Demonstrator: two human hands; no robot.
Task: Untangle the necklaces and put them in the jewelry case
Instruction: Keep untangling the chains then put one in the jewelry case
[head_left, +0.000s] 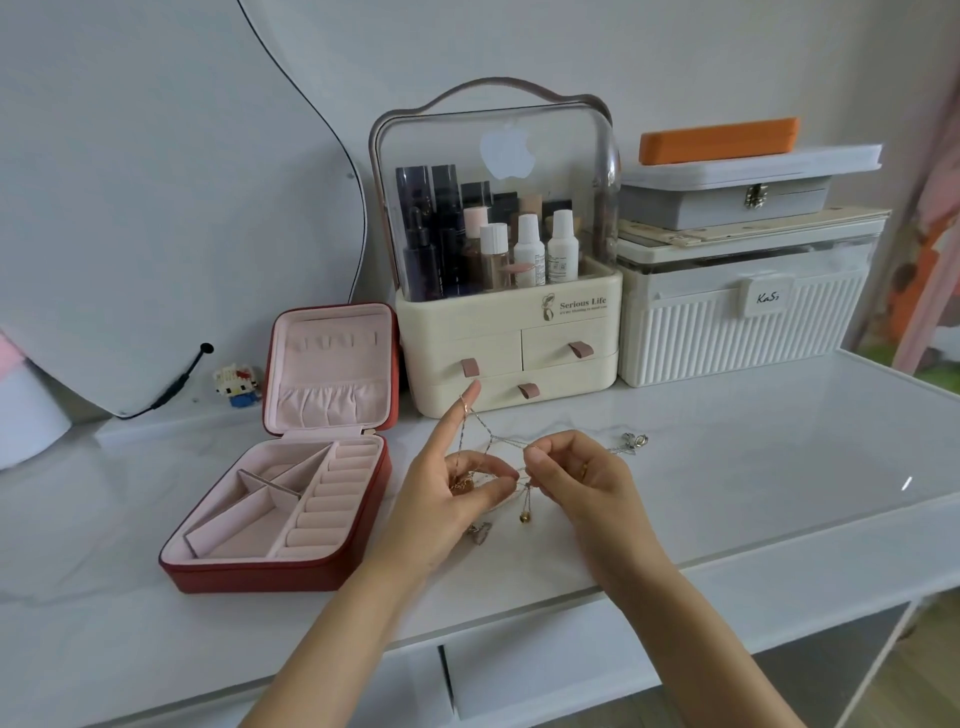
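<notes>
Right of the open jewelry case, both hands pinch the tangled necklaces: left hand, right hand. The thin chains look light and fragile; hold near the knot.

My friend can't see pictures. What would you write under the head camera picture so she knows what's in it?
Two hands work at tangled necklaces above a white table: the left hand has a chain looped over its raised forefinger, and the right hand pinches a chain. A red jewelry case lies open and empty at the left, with a cream cosmetics organizer behind.
</notes>
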